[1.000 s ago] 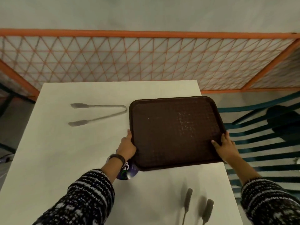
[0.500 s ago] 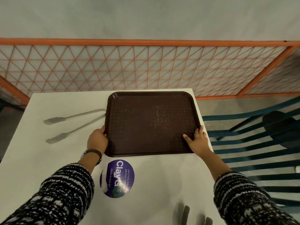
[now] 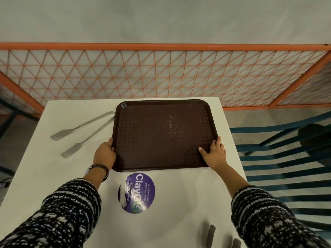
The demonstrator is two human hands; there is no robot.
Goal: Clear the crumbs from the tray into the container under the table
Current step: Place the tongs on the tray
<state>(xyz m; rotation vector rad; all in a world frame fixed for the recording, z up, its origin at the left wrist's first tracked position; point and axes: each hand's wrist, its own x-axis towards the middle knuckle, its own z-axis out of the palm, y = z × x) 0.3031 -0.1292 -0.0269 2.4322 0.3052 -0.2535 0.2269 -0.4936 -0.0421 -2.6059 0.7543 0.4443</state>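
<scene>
A dark brown tray (image 3: 143, 140) lies flat at the far middle of the white table (image 3: 44, 176). Pale crumbs (image 3: 174, 129) are scattered over its right half. My left hand (image 3: 104, 154) grips the tray's near left edge, fingers curled over the rim. My right hand (image 3: 215, 154) holds the near right corner, thumb resting inside the tray. No container under the table shows in this view.
Metal tongs (image 3: 80, 133) lie left of the tray, their closed end touching its rim. A round purple sticker (image 3: 137, 193) sits on the table just in front of the tray. Teal chairs (image 3: 286, 158) stand to the right. An orange mesh fence (image 3: 161, 72) runs behind the table.
The tray was swung left from over the table's right edge and now rests squarely on the table, uncovering the purple sticker. Both hands have kept hold of it.
</scene>
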